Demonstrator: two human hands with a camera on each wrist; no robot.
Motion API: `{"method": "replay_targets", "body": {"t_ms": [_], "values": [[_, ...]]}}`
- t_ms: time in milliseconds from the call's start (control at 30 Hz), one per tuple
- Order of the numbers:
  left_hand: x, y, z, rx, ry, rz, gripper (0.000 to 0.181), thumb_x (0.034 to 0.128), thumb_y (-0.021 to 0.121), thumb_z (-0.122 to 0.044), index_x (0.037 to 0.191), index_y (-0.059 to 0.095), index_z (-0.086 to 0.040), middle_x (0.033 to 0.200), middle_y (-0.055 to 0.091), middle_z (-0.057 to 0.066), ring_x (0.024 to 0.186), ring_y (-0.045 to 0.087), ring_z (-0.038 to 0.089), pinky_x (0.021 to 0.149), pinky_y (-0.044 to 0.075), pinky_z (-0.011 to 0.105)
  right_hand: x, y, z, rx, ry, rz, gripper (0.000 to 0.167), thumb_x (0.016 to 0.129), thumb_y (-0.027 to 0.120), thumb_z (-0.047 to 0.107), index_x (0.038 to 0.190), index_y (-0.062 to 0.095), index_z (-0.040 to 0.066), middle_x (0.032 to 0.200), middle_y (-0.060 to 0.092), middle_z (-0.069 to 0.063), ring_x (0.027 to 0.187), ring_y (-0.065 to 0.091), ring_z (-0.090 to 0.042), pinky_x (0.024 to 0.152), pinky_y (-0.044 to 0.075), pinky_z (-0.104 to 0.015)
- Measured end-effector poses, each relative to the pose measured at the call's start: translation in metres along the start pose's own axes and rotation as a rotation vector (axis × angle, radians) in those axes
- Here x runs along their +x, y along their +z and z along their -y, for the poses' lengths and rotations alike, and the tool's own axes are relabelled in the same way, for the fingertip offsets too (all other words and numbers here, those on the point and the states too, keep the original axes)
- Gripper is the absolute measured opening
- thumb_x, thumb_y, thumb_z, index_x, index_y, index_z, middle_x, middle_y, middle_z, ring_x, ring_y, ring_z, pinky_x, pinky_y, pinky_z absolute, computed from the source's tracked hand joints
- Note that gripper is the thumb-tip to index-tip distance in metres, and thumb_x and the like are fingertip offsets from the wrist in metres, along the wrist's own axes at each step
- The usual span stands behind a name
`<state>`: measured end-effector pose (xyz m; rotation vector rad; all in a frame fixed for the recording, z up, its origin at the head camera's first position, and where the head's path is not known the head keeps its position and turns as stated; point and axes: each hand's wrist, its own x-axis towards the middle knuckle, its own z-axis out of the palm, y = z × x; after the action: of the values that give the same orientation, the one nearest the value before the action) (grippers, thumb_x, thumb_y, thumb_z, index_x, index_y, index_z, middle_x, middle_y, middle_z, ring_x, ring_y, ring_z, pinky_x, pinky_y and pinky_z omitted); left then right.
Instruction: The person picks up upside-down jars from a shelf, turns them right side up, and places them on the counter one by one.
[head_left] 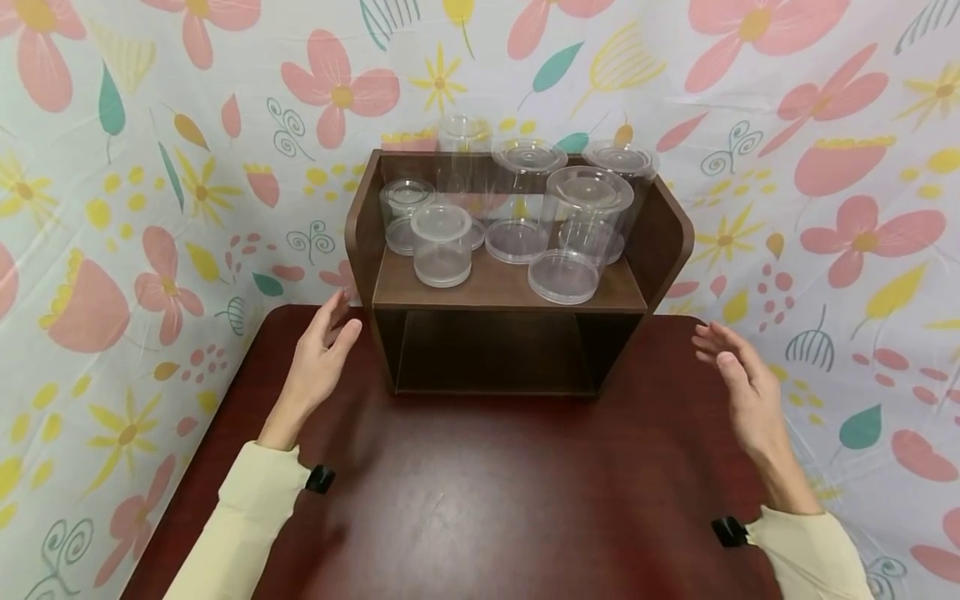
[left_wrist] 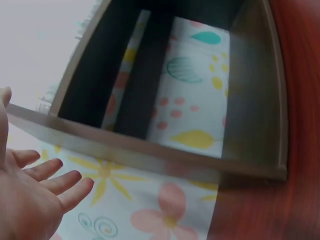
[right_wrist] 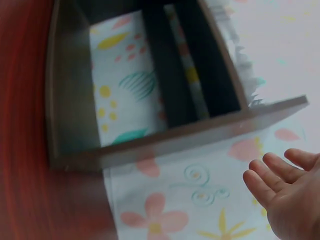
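Note:
A brown wooden shelf (head_left: 510,287) holds several clear lidded containers on its upper board, among them a small frosted one (head_left: 442,250) and a tall one (head_left: 577,237). My left hand (head_left: 315,358) is held in the air just left of the shelf, fingers relaxed, touching nothing. To the right of the shelf, farther out, my right hand (head_left: 746,392) hangs in the air with nothing in it. In the left wrist view my hand (left_wrist: 35,200) is beside the shelf's side panel (left_wrist: 150,152); the right wrist view has my other hand (right_wrist: 295,195) near the opposite panel (right_wrist: 175,142).
The shelf stands at the back of a dark red table (head_left: 465,483). Its lower compartment (head_left: 491,354) is open at the front. A flower-patterned cloth (head_left: 247,167) hangs behind the table and on both sides.

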<state>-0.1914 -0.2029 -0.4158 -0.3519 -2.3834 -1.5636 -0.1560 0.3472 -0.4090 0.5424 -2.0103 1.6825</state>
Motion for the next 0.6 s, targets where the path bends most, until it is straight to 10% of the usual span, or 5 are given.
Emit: {"method": "replay_targets", "body": {"t_ms": [300,600], "values": [[0.017,0.012,-0.019,-0.146,-0.046,-0.07,0.062,0.1094,0.052,-0.029,0.162,0.03,-0.004,0.163,0.037,0.011,0.149,0.036,0.022,0.12,0.03,0.045,0.023,0.032,0.017,0.498,-0.138,0.059,0.041,0.109,0.04,0.0,0.143,0.041,-0.022,0.138,0.058,-0.029,0.128,0.057,-0.035,0.108,0.044,-0.035],[0.026,0.021,-0.021,-0.137,-0.115,-0.131,0.064,0.1087,0.053,-0.036,0.16,0.034,-0.004,0.161,0.039,0.015,0.147,0.039,0.025,0.119,0.031,0.044,0.046,0.064,0.033,0.549,-0.122,0.011,0.042,0.108,0.051,0.005,0.141,0.047,-0.02,0.136,0.06,-0.029,0.127,0.057,-0.036,0.108,0.044,-0.037]]}}
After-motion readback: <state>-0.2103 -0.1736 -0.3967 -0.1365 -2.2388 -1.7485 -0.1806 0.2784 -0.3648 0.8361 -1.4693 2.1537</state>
